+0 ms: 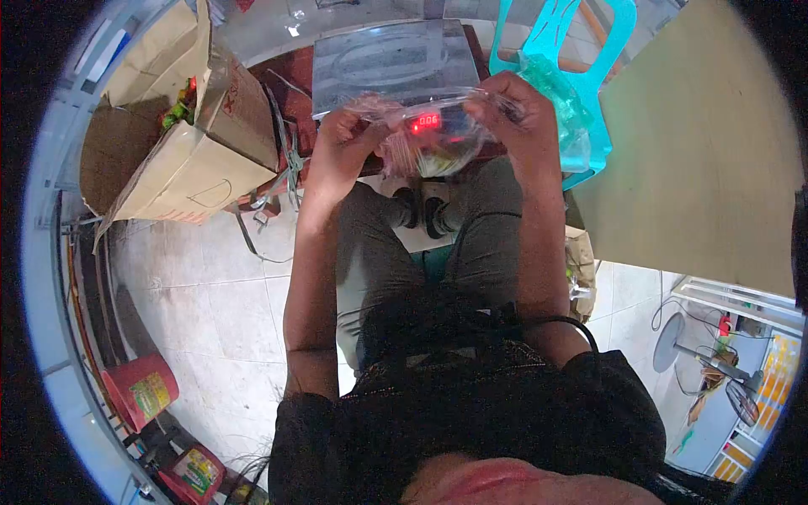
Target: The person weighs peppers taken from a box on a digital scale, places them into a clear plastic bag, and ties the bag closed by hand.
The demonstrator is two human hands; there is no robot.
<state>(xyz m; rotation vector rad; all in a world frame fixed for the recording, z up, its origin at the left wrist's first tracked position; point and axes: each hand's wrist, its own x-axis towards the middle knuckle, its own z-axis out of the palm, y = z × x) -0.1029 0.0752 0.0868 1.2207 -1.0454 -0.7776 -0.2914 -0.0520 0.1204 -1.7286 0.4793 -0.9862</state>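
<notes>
A clear plastic bag hangs between a person's two hands, above the lap and in front of a scale, whose red display glows through the film. It is not clear whether the bag touches the scale. Low in the bag sits something yellow-green, too blurred to name.

The thin film looks soft, limp and probably slippery, likely to crease and cling rather than hold a shape. The load appears small and light; how fragile it may be cannot be told. The rim, taken at two opposite points, seems the surest hold, since a hard pull on one side could stretch or tear the film.

The left hand has its fingers closed on one side of the rim; the right hand pinches the other between thumb and fingers, the film bunched about them.

Beyond, the scale stands on a dark red table. To the left, a cardboard box gapes open, green and red items inside. To the right, a green plastic bag lies on a turquoise chair.
</notes>
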